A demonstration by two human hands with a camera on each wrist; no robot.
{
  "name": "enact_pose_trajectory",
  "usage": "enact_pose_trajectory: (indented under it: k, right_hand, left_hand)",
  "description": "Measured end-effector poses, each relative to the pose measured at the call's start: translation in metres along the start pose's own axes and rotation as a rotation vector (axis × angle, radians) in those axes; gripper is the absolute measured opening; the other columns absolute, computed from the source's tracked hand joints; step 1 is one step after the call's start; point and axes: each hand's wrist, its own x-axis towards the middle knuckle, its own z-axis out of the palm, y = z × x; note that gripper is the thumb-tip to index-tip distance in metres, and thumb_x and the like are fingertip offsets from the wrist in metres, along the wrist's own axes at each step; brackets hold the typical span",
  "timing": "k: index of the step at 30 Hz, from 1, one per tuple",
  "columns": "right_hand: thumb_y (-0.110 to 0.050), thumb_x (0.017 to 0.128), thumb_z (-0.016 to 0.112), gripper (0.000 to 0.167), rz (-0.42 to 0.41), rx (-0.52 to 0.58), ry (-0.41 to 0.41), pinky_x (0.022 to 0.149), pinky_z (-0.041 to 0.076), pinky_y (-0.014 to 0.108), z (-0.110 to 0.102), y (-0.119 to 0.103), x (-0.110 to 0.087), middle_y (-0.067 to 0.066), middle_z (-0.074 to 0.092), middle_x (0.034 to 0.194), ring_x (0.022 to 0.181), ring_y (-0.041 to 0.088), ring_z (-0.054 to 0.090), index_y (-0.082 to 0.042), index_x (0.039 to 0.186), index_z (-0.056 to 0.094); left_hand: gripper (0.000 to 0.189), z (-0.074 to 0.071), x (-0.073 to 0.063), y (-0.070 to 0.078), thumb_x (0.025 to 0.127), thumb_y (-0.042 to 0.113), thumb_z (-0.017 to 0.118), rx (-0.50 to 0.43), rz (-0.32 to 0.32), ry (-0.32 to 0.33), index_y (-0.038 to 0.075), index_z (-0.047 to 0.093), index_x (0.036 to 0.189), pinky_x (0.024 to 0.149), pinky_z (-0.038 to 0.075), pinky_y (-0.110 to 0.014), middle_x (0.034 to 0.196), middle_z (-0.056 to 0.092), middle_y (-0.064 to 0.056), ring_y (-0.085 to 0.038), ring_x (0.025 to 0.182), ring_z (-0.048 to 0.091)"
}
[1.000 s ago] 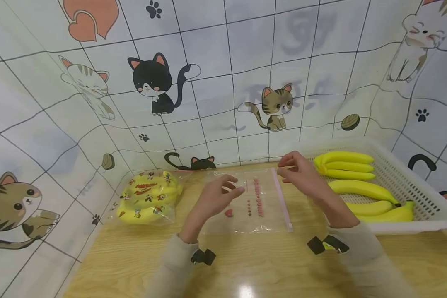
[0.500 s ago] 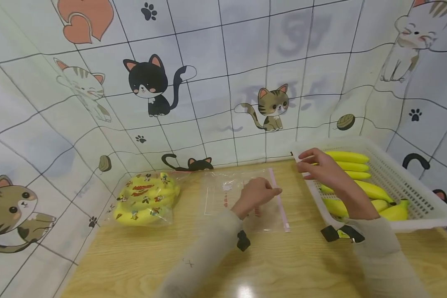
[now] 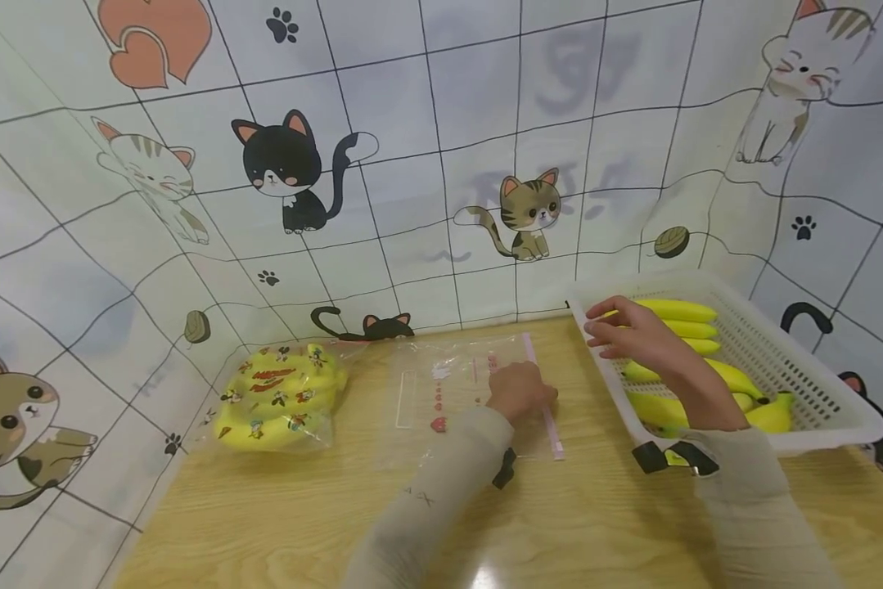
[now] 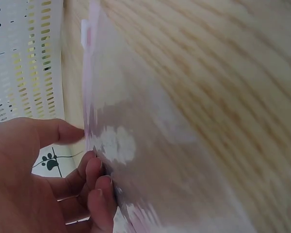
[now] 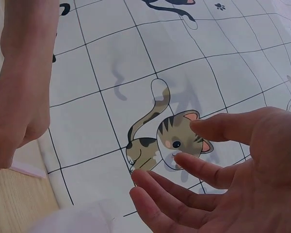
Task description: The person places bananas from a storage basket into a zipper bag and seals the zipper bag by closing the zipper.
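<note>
A clear zip bag point(image 3: 419, 409) with red print and a pink zip strip point(image 3: 553, 433) lies flat on the table. My left hand point(image 3: 518, 393) is over its zip end. In the left wrist view the thumb point(image 4: 63, 133) touches the outer edge of the pink strip, and the curled fingers point(image 4: 94, 182) lie against the film, holding the edge. My right hand point(image 3: 636, 335) hovers by the left rim of a white basket point(image 3: 839, 429), its fingers loosely bent and apart. Nothing is between them in the right wrist view.
Yellow bananas point(image 3: 728, 376) lie in the basket, partly behind my right forearm. At left, a printed clear bag point(image 3: 279, 397) holds yellow bananas. A cat-patterned sheet point(image 3: 412, 164) rises behind the wooden table point(image 3: 264, 523).
My left hand has moved right across the bag to its zip strip. My right hand has shifted right from the strip to the basket's rim. The head view has turned slightly.
</note>
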Motion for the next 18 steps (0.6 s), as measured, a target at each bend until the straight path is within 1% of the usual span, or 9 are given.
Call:
enact_pose_trajectory:
  k: [2,5,8,11,14,16,18]
  right_hand:
    - [-0.033,0.108,0.054,0.053,-0.001,0.001,-0.004,0.093,0.061,0.034,0.000,0.000,0.001,0.033,0.053,0.139,0.123,0.044,0.064,0.004,0.144,0.040]
    - [-0.035,0.108,0.054,0.056,0.012,0.003,-0.011,0.095,0.060,0.037,0.001,0.000,0.002,0.032,0.053,0.140,0.124,0.044,0.063,0.004,0.145,0.040]
    - [-0.038,0.107,0.055,0.059,0.033,-0.002,-0.015,0.096,0.060,0.040,0.002,0.000,0.003,0.032,0.053,0.141,0.125,0.044,0.063,0.004,0.146,0.039]
    - [-0.038,0.107,0.055,0.059,0.033,-0.007,-0.020,0.095,0.060,0.041,0.003,0.001,0.003,0.033,0.054,0.141,0.122,0.041,0.065,0.004,0.145,0.040]
    - [-0.036,0.107,0.055,0.057,0.010,-0.008,-0.026,0.094,0.061,0.042,0.005,0.002,0.003,0.033,0.055,0.139,0.117,0.037,0.067,0.005,0.144,0.041]
    - [-0.035,0.107,0.055,0.056,-0.002,-0.006,-0.029,0.094,0.061,0.043,0.005,0.001,0.003,0.033,0.056,0.138,0.115,0.034,0.069,0.005,0.143,0.042]
    - [-0.035,0.107,0.055,0.055,-0.008,-0.010,-0.029,0.095,0.060,0.045,0.007,0.001,0.003,0.032,0.056,0.136,0.114,0.032,0.069,0.005,0.143,0.043]
  left_hand:
    - [0.037,0.000,0.000,0.000,0.085,0.042,0.071,-0.008,0.003,0.010,0.018,0.055,0.062,0.062,0.043,-0.036,0.066,0.056,0.004,-0.015,0.062,0.052]
    - [0.035,-0.002,-0.001,0.000,0.086,0.039,0.070,-0.014,0.011,0.006,0.018,0.054,0.062,0.063,0.043,-0.035,0.067,0.058,0.004,-0.016,0.062,0.054]
    - [0.032,-0.005,-0.002,0.000,0.084,0.036,0.068,-0.022,0.009,-0.022,0.018,0.052,0.063,0.061,0.043,-0.034,0.067,0.057,0.003,-0.016,0.062,0.052]
    - [0.034,-0.007,-0.002,-0.005,0.086,0.036,0.064,-0.073,-0.007,-0.063,0.018,0.047,0.062,0.058,0.040,-0.033,0.066,0.052,0.003,-0.015,0.059,0.047]
    - [0.036,-0.008,-0.005,-0.012,0.089,0.036,0.059,-0.192,-0.022,-0.075,0.018,0.045,0.061,0.055,0.037,-0.032,0.063,0.049,0.003,-0.015,0.056,0.043]
    - [0.036,-0.009,-0.007,-0.018,0.094,0.035,0.054,-0.299,-0.004,-0.063,0.018,0.047,0.062,0.055,0.037,-0.032,0.063,0.052,0.002,-0.016,0.055,0.045]
    - [0.035,-0.012,-0.011,-0.024,0.097,0.032,0.051,-0.436,0.035,-0.054,0.017,0.050,0.065,0.055,0.039,-0.031,0.065,0.057,0.000,-0.018,0.056,0.049]
